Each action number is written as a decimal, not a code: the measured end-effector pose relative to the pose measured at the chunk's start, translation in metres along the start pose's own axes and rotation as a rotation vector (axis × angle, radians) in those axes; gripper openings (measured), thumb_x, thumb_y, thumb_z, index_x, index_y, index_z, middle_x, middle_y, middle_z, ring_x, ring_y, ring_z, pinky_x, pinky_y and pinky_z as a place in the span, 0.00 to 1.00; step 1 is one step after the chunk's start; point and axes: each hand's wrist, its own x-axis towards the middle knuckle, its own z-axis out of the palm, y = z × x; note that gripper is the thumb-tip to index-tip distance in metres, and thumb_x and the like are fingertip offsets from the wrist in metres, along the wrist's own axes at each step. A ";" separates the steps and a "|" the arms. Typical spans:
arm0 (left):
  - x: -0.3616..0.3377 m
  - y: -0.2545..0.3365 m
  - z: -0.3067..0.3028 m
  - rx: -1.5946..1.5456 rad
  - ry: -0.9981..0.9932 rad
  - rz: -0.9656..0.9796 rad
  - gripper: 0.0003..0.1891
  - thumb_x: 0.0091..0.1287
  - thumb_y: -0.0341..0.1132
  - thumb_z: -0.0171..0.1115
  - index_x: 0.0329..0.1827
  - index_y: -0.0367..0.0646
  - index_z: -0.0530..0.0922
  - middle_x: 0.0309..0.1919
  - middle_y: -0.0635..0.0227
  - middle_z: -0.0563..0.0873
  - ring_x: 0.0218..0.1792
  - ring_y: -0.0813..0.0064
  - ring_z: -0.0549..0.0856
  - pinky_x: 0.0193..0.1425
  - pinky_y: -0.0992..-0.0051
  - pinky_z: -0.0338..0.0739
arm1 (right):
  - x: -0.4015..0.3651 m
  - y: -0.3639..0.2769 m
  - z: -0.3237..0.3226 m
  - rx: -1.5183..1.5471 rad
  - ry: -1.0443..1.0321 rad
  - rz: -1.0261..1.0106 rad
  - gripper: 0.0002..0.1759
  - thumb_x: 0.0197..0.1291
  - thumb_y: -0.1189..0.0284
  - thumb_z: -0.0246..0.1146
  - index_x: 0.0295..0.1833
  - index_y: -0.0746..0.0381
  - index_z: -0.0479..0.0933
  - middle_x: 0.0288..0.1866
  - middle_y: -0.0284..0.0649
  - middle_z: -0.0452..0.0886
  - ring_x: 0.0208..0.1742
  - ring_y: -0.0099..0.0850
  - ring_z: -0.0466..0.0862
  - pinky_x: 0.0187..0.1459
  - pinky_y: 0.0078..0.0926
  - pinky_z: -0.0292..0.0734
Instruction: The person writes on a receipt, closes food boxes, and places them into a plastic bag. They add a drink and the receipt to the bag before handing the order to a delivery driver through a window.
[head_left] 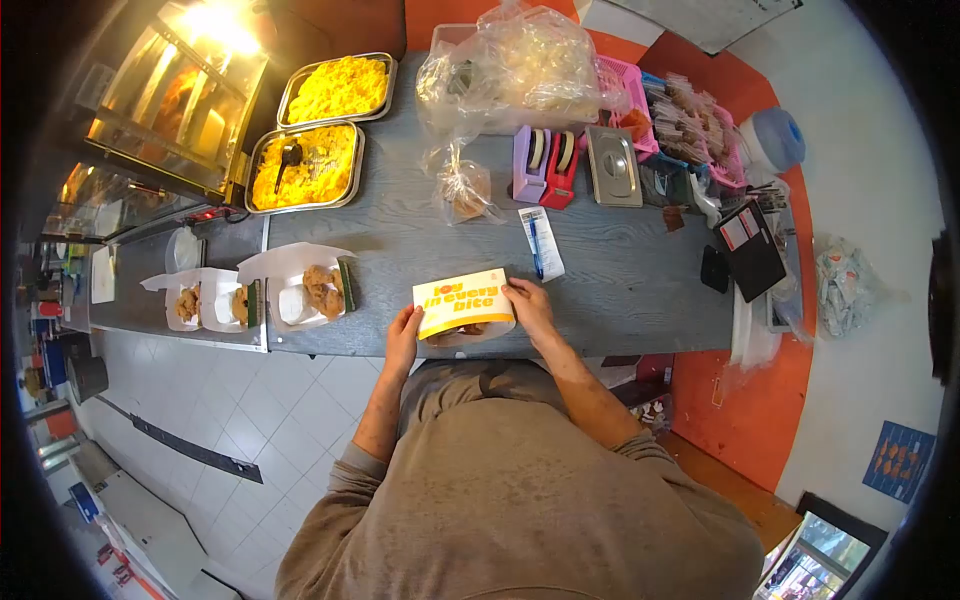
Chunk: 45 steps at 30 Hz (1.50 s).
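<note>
A food box [462, 300] with a yellow and white printed lid lies at the counter's front edge. Its lid is folded over, and some brown food shows under the front edge. My left hand [404, 328] grips the box's left side. At the upper right corner, my right hand [528, 306] holds the lid edge between thumb and fingers. To the left stand open boxes of fried chicken: a larger one [293, 303] and smaller ones [216, 305]. A blue pen [537, 248] lies on a paper slip [549, 262] just behind the box.
Two metal trays of yellow rice [350, 125] stand at the back left by a lit glass warmer [165, 110]. Tape dispensers [545, 168], a metal lid [614, 165], a large plastic bag [530, 70] and pink baskets [727, 150] line the back. A black folder [750, 250] lies right.
</note>
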 end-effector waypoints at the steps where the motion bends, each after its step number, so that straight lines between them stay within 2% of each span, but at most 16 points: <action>1: -0.003 0.005 0.000 0.009 0.009 0.007 0.25 0.72 0.47 0.56 0.61 0.32 0.75 0.50 0.64 0.83 0.51 0.77 0.79 0.58 0.76 0.71 | -0.004 -0.006 0.000 0.073 -0.020 0.032 0.25 0.62 0.64 0.65 0.58 0.72 0.75 0.51 0.53 0.83 0.50 0.38 0.83 0.54 0.30 0.75; 5: -0.008 0.003 0.006 -0.060 0.001 -0.024 0.24 0.73 0.45 0.56 0.62 0.33 0.76 0.48 0.64 0.84 0.48 0.77 0.80 0.57 0.76 0.71 | 0.007 0.023 -0.003 0.003 0.002 0.000 0.25 0.64 0.64 0.63 0.58 0.73 0.75 0.50 0.53 0.84 0.49 0.36 0.84 0.53 0.29 0.75; 8: 0.005 -0.040 0.005 0.188 0.033 0.115 0.24 0.74 0.43 0.52 0.66 0.34 0.72 0.55 0.56 0.79 0.57 0.70 0.75 0.63 0.73 0.68 | 0.009 0.036 -0.002 -0.063 -0.038 -0.030 0.23 0.64 0.63 0.62 0.57 0.70 0.77 0.51 0.54 0.83 0.51 0.39 0.83 0.53 0.32 0.75; 11: 0.005 -0.045 0.003 0.296 0.006 0.145 0.24 0.75 0.41 0.50 0.70 0.37 0.68 0.62 0.51 0.70 0.63 0.63 0.69 0.68 0.69 0.65 | 0.021 0.075 -0.002 -0.414 0.093 -0.346 0.21 0.65 0.64 0.62 0.58 0.65 0.79 0.49 0.49 0.83 0.52 0.37 0.82 0.53 0.31 0.75; 13: 0.008 -0.043 0.001 0.366 -0.046 0.194 0.26 0.73 0.39 0.54 0.73 0.42 0.66 0.61 0.51 0.69 0.61 0.62 0.71 0.67 0.68 0.67 | 0.025 0.091 -0.001 -0.423 0.142 -0.416 0.19 0.65 0.61 0.61 0.56 0.59 0.81 0.51 0.53 0.79 0.52 0.49 0.78 0.54 0.43 0.72; 17: 0.022 -0.020 -0.006 0.661 0.035 0.225 0.34 0.66 0.33 0.63 0.75 0.45 0.61 0.64 0.50 0.68 0.61 0.61 0.72 0.66 0.66 0.69 | 0.028 0.088 -0.006 -0.587 0.074 -0.429 0.19 0.66 0.59 0.59 0.57 0.59 0.81 0.53 0.52 0.77 0.52 0.49 0.76 0.57 0.45 0.68; 20: 0.030 -0.013 -0.008 0.732 -0.015 0.530 0.41 0.59 0.27 0.68 0.77 0.48 0.58 0.65 0.50 0.66 0.60 0.59 0.72 0.65 0.65 0.70 | 0.030 0.094 -0.003 -0.419 -0.043 -0.207 0.20 0.68 0.59 0.57 0.56 0.60 0.80 0.53 0.51 0.77 0.54 0.48 0.74 0.59 0.46 0.65; 23: 0.042 -0.004 -0.008 0.580 -0.188 0.314 0.45 0.53 0.29 0.72 0.76 0.53 0.60 0.69 0.52 0.63 0.64 0.53 0.69 0.65 0.61 0.71 | 0.034 0.107 0.000 -0.440 0.030 -0.400 0.23 0.68 0.59 0.56 0.62 0.60 0.77 0.55 0.51 0.75 0.57 0.48 0.72 0.60 0.47 0.64; 25: 0.009 0.046 0.002 0.904 -0.169 0.496 0.47 0.49 0.32 0.75 0.75 0.58 0.62 0.70 0.54 0.62 0.68 0.52 0.66 0.65 0.58 0.72 | 0.013 0.069 -0.003 -0.593 0.164 -0.515 0.25 0.68 0.60 0.57 0.67 0.58 0.71 0.60 0.50 0.71 0.59 0.49 0.70 0.58 0.48 0.66; 27: -0.005 0.073 0.015 1.224 -0.146 0.675 0.48 0.45 0.35 0.78 0.73 0.62 0.64 0.71 0.56 0.61 0.71 0.51 0.62 0.65 0.55 0.73 | -0.007 0.014 -0.021 -0.579 0.080 -0.600 0.33 0.61 0.63 0.65 0.71 0.57 0.67 0.66 0.50 0.66 0.65 0.51 0.66 0.62 0.48 0.65; 29: -0.005 0.077 0.026 1.316 -0.466 0.678 0.52 0.35 0.40 0.81 0.71 0.71 0.67 0.74 0.63 0.59 0.71 0.47 0.59 0.66 0.49 0.71 | -0.020 -0.027 -0.034 -0.953 -0.382 -0.952 0.41 0.50 0.66 0.73 0.71 0.58 0.67 0.71 0.49 0.63 0.73 0.50 0.60 0.69 0.46 0.61; 30: 0.001 0.071 0.031 1.257 -0.516 0.702 0.53 0.32 0.40 0.81 0.70 0.73 0.68 0.74 0.61 0.57 0.71 0.44 0.58 0.67 0.46 0.69 | -0.015 -0.027 -0.038 -1.030 -0.524 -0.963 0.43 0.44 0.68 0.75 0.69 0.59 0.68 0.73 0.46 0.62 0.78 0.45 0.54 0.74 0.43 0.57; 35: 0.007 0.054 0.027 1.374 -0.524 0.797 0.45 0.44 0.41 0.76 0.70 0.70 0.68 0.73 0.57 0.60 0.71 0.42 0.59 0.72 0.45 0.62 | 0.004 0.000 -0.040 -1.031 -0.577 -1.000 0.28 0.52 0.73 0.67 0.62 0.58 0.75 0.68 0.38 0.72 0.75 0.37 0.64 0.73 0.38 0.62; 37: 0.008 0.045 0.021 1.342 -0.526 0.886 0.41 0.49 0.41 0.73 0.71 0.70 0.68 0.73 0.55 0.60 0.71 0.42 0.59 0.73 0.45 0.59 | 0.011 0.012 -0.051 -1.057 -0.516 -1.292 0.25 0.56 0.73 0.64 0.61 0.59 0.75 0.65 0.35 0.75 0.72 0.35 0.68 0.69 0.38 0.67; 40: 0.009 0.034 0.019 1.294 -0.609 1.001 0.34 0.60 0.41 0.65 0.72 0.71 0.67 0.75 0.54 0.57 0.75 0.39 0.52 0.74 0.38 0.51 | 0.008 0.016 -0.056 -1.012 -0.494 -1.312 0.23 0.59 0.74 0.59 0.63 0.58 0.75 0.66 0.33 0.75 0.73 0.33 0.67 0.71 0.39 0.65; 45: -0.015 0.045 0.021 1.374 -0.479 0.911 0.35 0.53 0.52 0.70 0.68 0.75 0.71 0.76 0.53 0.55 0.73 0.38 0.55 0.69 0.38 0.56 | 0.001 0.017 -0.067 -1.109 -0.479 -1.233 0.27 0.58 0.68 0.63 0.65 0.54 0.73 0.69 0.39 0.70 0.74 0.38 0.63 0.72 0.44 0.60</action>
